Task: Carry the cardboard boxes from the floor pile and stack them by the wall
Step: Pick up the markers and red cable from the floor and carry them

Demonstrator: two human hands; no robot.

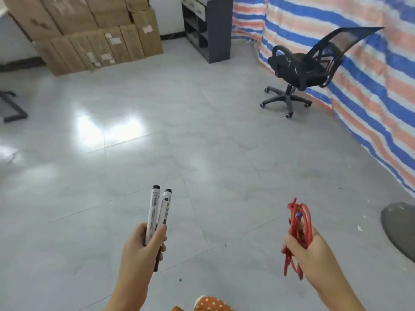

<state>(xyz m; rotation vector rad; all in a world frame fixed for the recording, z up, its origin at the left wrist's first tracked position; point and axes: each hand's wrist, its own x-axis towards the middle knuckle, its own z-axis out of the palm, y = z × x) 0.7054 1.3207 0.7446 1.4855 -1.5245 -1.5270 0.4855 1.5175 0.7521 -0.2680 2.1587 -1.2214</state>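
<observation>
- There is just one camera, worn on the person's head.
- It looks forward and down, with both hands close below it.
- The cardboard boxes (89,34) sit far off, top left, by the wall.

Floor (202,135): large pale grey glossy tiles, bright light glare at left-centre. White wall (167,16) at the back with a dark skirting strip. Dark open shelf unit (207,30) stands against it. Striped blue, orange and white tarp (336,63) covers the right side. Black mesh office chair (310,66) on castors just in front of the tarp. Dark metal frame (12,108) at left edge, grey round base (402,227) at right edge
</observation>
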